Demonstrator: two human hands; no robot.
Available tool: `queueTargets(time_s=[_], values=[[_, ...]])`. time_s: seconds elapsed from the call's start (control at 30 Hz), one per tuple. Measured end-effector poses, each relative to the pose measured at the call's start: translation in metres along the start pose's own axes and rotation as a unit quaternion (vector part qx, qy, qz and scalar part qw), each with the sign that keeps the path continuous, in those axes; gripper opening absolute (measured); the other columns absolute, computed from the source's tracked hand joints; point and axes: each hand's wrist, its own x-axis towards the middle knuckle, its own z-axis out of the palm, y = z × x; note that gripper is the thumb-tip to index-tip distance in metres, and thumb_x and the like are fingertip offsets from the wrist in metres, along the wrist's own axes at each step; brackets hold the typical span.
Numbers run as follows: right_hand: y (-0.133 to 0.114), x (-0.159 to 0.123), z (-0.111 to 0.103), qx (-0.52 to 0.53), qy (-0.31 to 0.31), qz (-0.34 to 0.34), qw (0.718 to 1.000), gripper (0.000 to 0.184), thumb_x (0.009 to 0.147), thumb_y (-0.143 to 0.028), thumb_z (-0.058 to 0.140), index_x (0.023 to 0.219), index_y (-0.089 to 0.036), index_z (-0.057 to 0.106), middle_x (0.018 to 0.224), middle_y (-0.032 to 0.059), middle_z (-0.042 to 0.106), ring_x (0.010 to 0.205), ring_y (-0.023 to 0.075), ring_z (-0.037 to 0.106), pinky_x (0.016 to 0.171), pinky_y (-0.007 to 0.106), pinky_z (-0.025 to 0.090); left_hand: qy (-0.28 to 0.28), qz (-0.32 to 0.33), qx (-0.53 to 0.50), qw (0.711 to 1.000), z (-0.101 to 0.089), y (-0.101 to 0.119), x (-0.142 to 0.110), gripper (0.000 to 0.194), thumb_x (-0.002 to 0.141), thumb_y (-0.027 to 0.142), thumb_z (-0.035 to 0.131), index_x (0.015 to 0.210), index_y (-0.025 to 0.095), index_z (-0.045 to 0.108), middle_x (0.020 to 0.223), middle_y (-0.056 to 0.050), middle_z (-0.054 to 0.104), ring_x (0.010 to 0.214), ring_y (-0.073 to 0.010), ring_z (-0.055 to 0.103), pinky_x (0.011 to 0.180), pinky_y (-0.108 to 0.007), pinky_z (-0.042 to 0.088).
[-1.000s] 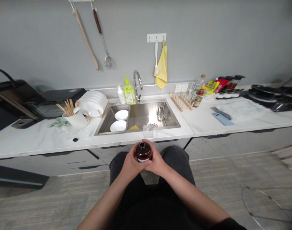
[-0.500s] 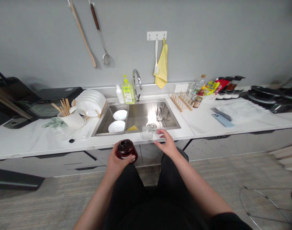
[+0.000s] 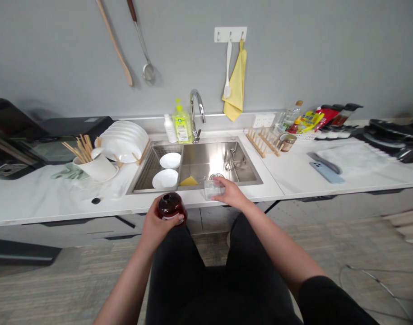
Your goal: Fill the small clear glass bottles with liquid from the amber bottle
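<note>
Your left hand (image 3: 154, 229) is wrapped around the dark reddish-brown bottle (image 3: 172, 206), held with its apparently uncapped neck up just in front of the counter (image 3: 40, 194), while your right thumb and fingers close around the right side of the clear container (image 3: 211, 190) at the counter's front edge. The step in hand looks like securing the container, and the next move calls for a sure right-hand hold and a level bottle. Beyond lie the stainless-steel sink (image 3: 206, 155), two white bowls (image 3: 165, 178) and the gooseneck faucet (image 3: 195, 133).
</note>
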Motion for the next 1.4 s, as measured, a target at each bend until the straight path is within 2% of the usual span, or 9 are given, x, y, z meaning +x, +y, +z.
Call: queueTargets(time_s=[0.2,0.33,0.43,0.6,0.77,0.9,1.03,1.17,1.4], values=[[-0.017,0.037,-0.040,0.044,0.001,-0.012,0.999,0.081,0.074,-0.049,0.105,0.142,-0.028,0.066,0.140,0.0109,0.075,0.125,0.0334,0.075,0.110,0.051,0.063,-0.024,0.049,-0.011,0.998,0.009,0.023,0.064,0.086,0.062,0.052,0.106,0.134,0.020,0.072,0.128,-0.013,0.083,0.123,-0.0380,0.080,0.119,-0.056,0.061],[-0.014,0.087,-0.073,0.062,-0.063,-0.011,0.996,0.082,0.070,-0.040,0.106,0.137,-0.030,0.061,0.138,0.0086,0.070,0.121,0.0315,0.073,0.097,0.046,0.067,-0.067,0.088,-0.036,0.993,0.031,0.029,0.129,0.091,0.062,0.051,0.108,0.139,0.020,0.071,0.130,-0.013,0.082,0.125,-0.0365,0.079,0.118,-0.053,0.061],[0.000,0.132,-0.090,0.110,-0.113,0.007,0.987,0.083,0.063,-0.035,0.107,0.131,-0.031,0.059,0.136,0.0059,0.067,0.117,0.0300,0.073,0.096,0.047,0.067,-0.110,0.095,-0.055,0.988,0.054,0.025,0.179,0.092,0.060,0.049,0.109,0.138,0.020,0.070,0.129,-0.013,0.082,0.121,-0.0356,0.079,0.113,-0.052,0.064],[0.036,0.198,-0.094,0.177,-0.156,0.052,0.970,0.075,0.062,-0.020,0.102,0.123,-0.030,0.060,0.121,0.0028,0.071,0.114,0.0288,0.073,0.101,0.047,0.066,-0.161,0.083,-0.066,0.981,0.098,0.009,0.251,0.084,0.055,0.043,0.111,0.126,0.019,0.073,0.118,-0.011,0.083,0.113,-0.0352,0.080,0.112,-0.056,0.063],[0.082,0.233,-0.076,0.214,-0.126,0.075,0.966,0.073,0.058,-0.016,0.101,0.121,-0.029,0.065,0.116,0.0020,0.075,0.113,0.0280,0.072,0.109,0.048,0.064,-0.185,0.071,-0.111,0.974,0.136,-0.011,0.300,0.085,0.055,0.039,0.110,0.128,0.018,0.073,0.124,-0.013,0.083,0.115,-0.0340,0.080,0.113,-0.055,0.063],[0.117,0.239,-0.064,0.244,-0.074,0.097,0.962,0.076,0.055,-0.018,0.103,0.120,-0.028,0.065,0.115,0.0016,0.076,0.113,0.0279,0.074,0.112,0.050,0.063,-0.191,0.071,-0.099,0.974,0.155,-0.030,0.326,0.088,0.057,0.039,0.108,0.134,0.017,0.073,0.129,-0.014,0.083,0.117,-0.0338,0.079,0.113,-0.055,0.063],[0.137,0.239,-0.063,0.224,-0.112,0.102,0.963,0.075,0.056,-0.021,0.107,0.118,-0.027,0.066,0.115,0.0021,0.077,0.114,0.0285,0.075,0.113,0.052,0.062,-0.176,0.080,-0.038,0.981,0.161,-0.052,0.340,0.092,0.058,0.041,0.106,0.139,0.016,0.072,0.132,-0.015,0.083,0.120,-0.0346,0.079,0.116,-0.056,0.061],[0.144,0.243,-0.064,0.206,-0.105,0.098,0.968,0.076,0.057,-0.023,0.108,0.120,-0.026,0.067,0.119,0.0037,0.078,0.116,0.0288,0.075,0.115,0.052,0.063,-0.188,0.082,0.020,0.979,0.157,-0.066,0.343,0.092,0.056,0.039,0.107,0.139,0.017,0.074,0.128,-0.013,0.085,0.119,-0.0355,0.080,0.116,-0.054,0.061],[0.143,0.241,-0.060,0.184,-0.117,0.085,0.972,0.079,0.055,-0.022,0.109,0.121,-0.028,0.066,0.122,0.0049,0.076,0.120,0.0311,0.073,0.111,0.054,0.065,-0.185,0.096,0.051,0.977,0.156,-0.067,0.340,0.093,0.059,0.042,0.107,0.143,0.016,0.075,0.127,-0.011,0.086,0.114,-0.0341,0.082,0.114,-0.052,0.063]])
